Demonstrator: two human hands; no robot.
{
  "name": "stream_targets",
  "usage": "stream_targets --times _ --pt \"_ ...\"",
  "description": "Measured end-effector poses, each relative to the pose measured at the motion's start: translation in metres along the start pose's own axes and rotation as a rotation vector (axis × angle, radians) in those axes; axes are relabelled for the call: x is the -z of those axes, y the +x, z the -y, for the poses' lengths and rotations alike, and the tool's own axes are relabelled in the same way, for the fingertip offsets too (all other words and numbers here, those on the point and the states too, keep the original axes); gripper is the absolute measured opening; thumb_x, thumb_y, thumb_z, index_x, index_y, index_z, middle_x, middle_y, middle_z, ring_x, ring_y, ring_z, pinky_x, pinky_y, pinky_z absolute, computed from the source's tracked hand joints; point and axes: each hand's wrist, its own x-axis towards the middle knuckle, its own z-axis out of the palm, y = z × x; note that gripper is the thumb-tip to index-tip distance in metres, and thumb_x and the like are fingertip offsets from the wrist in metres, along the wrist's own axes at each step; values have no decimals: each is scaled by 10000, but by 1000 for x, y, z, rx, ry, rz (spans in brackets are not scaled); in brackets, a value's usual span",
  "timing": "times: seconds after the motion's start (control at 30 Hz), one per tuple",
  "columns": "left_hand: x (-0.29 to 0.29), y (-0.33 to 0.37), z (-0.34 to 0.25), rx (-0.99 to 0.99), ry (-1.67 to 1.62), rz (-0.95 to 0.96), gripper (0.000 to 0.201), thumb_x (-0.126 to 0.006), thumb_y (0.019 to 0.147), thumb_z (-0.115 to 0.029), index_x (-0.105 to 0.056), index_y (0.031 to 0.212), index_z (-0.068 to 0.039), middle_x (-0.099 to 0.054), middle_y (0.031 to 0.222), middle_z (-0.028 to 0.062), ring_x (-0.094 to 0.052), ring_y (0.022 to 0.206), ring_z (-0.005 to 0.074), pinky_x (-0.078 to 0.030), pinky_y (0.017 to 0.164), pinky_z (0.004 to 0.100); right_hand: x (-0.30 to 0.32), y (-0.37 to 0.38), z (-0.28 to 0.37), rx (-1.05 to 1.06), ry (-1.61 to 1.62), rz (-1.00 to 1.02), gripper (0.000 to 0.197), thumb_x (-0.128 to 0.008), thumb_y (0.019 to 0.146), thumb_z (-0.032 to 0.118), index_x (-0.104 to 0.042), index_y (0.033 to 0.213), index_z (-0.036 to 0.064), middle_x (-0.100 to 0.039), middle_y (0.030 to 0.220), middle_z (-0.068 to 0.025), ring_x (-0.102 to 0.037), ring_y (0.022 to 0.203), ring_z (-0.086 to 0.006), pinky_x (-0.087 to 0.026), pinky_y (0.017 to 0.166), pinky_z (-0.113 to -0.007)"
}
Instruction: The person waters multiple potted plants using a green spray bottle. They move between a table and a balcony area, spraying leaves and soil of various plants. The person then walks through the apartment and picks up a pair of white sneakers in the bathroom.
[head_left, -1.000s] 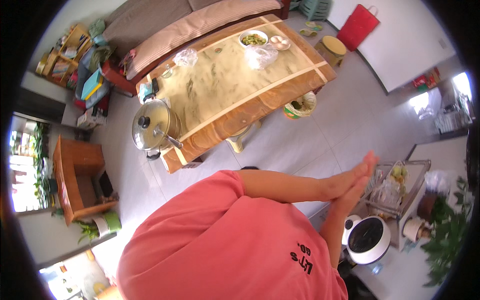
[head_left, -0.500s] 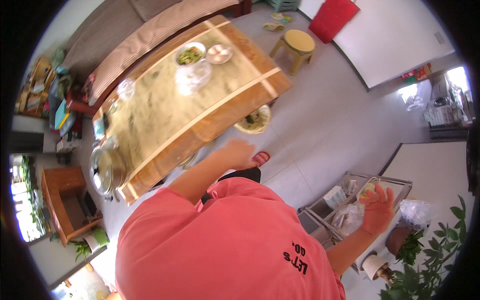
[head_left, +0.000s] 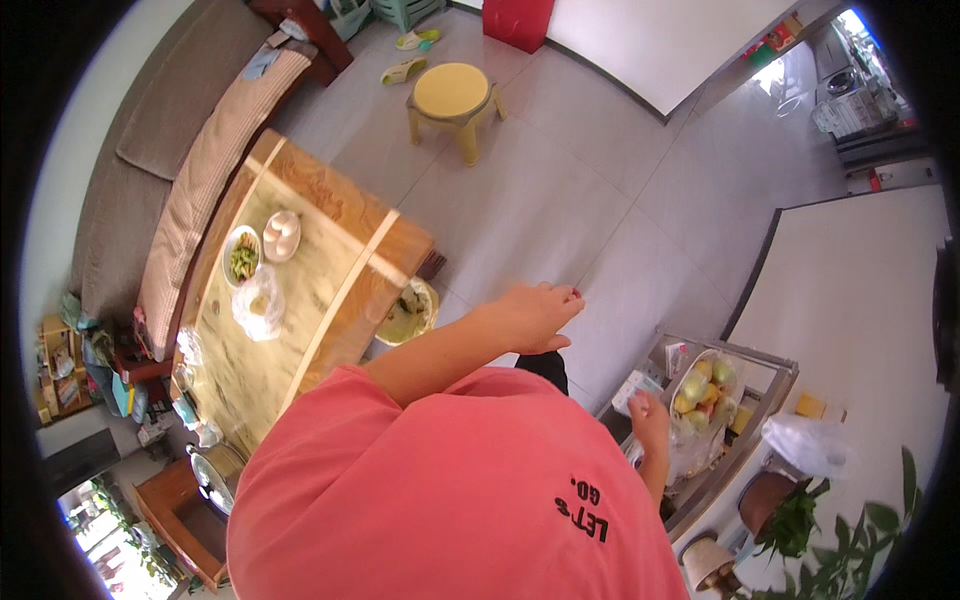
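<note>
My left hand [head_left: 537, 313] reaches out over the floor, palm down, its fingers stretched out and holding nothing. At the cart on the right, my right hand [head_left: 652, 424] hangs beside a white box [head_left: 636, 391], its fingers loosely bent and a little apart. Whether it touches the box I cannot tell. Next to this hand, a basket of yellow-green fruit [head_left: 706, 389] stands on the metal-framed cart [head_left: 768, 372], with clear plastic wrap around it.
To the left stands a marble-topped table [head_left: 318, 290] with a bowl of greens [head_left: 243, 258], a bowl of eggs or buns [head_left: 282, 235] and a plastic bag [head_left: 258, 305]. A basket [head_left: 412, 318] sits beside it. A yellow stool [head_left: 451, 92] is ahead; potted plants [head_left: 790, 518] are at lower right.
The view has turned right, so the table shifts left. My right hand has come down and inward from over the cart, uncovering the fruit. My left hand is stretched further right.
</note>
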Motion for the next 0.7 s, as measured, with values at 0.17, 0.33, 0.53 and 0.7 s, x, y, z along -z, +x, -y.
stream_targets --times 0.17,0.33,0.53,0.7 --pt "4 114 58 72 -251 -111 532 -576 874 -367 -472 1301 -68 -507 1305 162 -504 1170 345 -417 978 414 101 159 48 235 -17 -124 342 -614 858 261 -611 1113 32 -658 990 -160 -645 862 -278 -494 764 -368" --pt "-36 133 218 613 -123 -66 410 -442 864 -343 -657 1037 -40 -613 1099 228 -570 1059 383 -459 885 439 217 282 113 316 58 -202 339 -615 859 259 -598 1120 43 -634 1060 -154 -630 917 -270 -489 745 -366" --pt "-30 142 250 1476 -760 -353 361 -483 837 -247 -636 750 69 -634 721 208 -630 591 277 -536 599 419 293 424 107 355 -94 -280 307 -618 859 232 -614 1110 56 -664 978 -121 -629 830 -240 -482 699 -337" --pt "48 302 358 1256 -372 -14 351 -489 847 -306 -672 800 -10 -667 790 179 -649 659 305 -527 604 427 301 499 16 -14 -184 -160 340 -588 863 326 -646 1081 72 -664 1022 -164 -643 945 -295 -492 813 -378"
